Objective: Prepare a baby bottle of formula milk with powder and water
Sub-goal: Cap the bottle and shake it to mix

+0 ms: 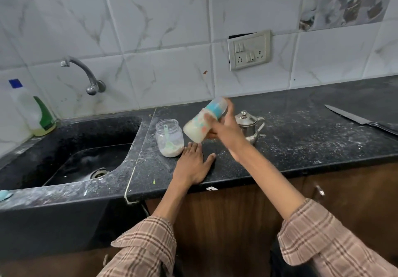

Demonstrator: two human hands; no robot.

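Fingers: on our right hand (224, 129) we see the fingers (210, 118) wrapped round the baby bottle (204, 123), gripping its body; on our left hand (192, 164) they lie straight and spread, palm down on the worktop (301, 145), holding nothing.
Bottle: we hold it in the air above the worktop, tilted well over, its blue capped end up and away from us, its base down toward the powder jar (170, 137). It is blurred, and pale milky liquid fills the lower part.
Step in hand: we judge this to be the shaking or mixing stage, with powder and water both in and the top on.
Powder jar: it stands open just beside the left fingertips, a little pale powder at the bottom and a green scoop (168, 138) leaning inside.
Steel pot: the small lidded steel pot (247, 125) stands behind our right hand, near the bottle; we take it for the water vessel.
Farther out: the sink (86, 158) lies to the left, with a tap (86, 74) above it; a knife (355, 118) lies well apart at the right.
Next move: we should keep a firm grip, check that no lumps remain, then set the bottle upright on a bare patch of worktop, clear of the jar.
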